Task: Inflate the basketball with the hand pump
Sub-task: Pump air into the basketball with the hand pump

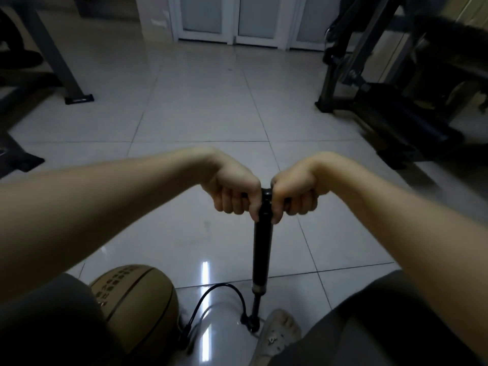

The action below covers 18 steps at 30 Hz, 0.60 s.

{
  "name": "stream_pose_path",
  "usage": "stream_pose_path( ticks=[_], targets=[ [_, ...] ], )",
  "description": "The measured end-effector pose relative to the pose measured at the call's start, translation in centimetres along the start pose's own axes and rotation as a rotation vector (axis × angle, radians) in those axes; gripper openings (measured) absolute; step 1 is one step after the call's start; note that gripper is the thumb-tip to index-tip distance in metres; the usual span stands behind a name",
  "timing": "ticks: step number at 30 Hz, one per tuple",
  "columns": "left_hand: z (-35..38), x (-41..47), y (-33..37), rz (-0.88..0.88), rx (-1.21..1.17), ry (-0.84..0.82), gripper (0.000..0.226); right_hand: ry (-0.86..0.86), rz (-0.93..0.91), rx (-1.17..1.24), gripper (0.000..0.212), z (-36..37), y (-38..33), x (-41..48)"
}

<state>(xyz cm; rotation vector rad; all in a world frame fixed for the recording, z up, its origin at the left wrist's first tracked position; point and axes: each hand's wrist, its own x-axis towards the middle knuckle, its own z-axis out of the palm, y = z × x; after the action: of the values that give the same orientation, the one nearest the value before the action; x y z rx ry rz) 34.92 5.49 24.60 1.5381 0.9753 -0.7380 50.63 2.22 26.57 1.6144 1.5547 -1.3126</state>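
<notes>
Black and slim, the pump (pixel 262 249) stands almost upright on the glossy pale tiled floor (pixel 200 122). Its long axis runs from its foot on the tiles up to the crossbar handle at its top, the end nearest us. We grip that handle with both hands. Our left hand (pixel 233 192) is curled round the bar left of the pump's shaft, and our right hand (pixel 295 194) is curled round the bar on the right, with the knuckles nearly meeting over the top.

Left of the pump's foot, low and close to us, lies the brown basketball (pixel 137 310), partly hidden by our knee. Rows of dark print sit on its upper panel, too blurred to read. A thin black hose (pixel 211 289) arches from the pump's foot over to the left and drops to the ball's lower right side.

Just right of the pump's foot is a pale sandal (pixel 280 332) with toes showing. Far behind the pump are white glazed doors (pixel 253 19), and dark metal frames (pixel 369 83) stand behind it to either side.
</notes>
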Motion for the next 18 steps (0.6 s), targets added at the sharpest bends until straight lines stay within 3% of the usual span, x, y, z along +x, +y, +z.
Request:
stream_pose_path(
  ticks=[4, 13, 18],
  targets=[
    [2.3, 5.9, -2.4, -0.034, -0.024, -0.039, 0.041, -0.010, 0.022, -0.003, 0.036, 3.5, 1.7, 5.5],
    [5.8, 14.4, -6.0, -0.018, -0.111, -0.060, 0.046, -0.065, 0.027, 0.067, 0.011, 8.1, 5.3, 13.4],
    [6.8, 15.0, -6.3, -0.069, -0.050, -0.107, 0.041, -0.098, 0.048, 0.014, 0.015, 9.5, 5.0, 14.1]
  ],
)
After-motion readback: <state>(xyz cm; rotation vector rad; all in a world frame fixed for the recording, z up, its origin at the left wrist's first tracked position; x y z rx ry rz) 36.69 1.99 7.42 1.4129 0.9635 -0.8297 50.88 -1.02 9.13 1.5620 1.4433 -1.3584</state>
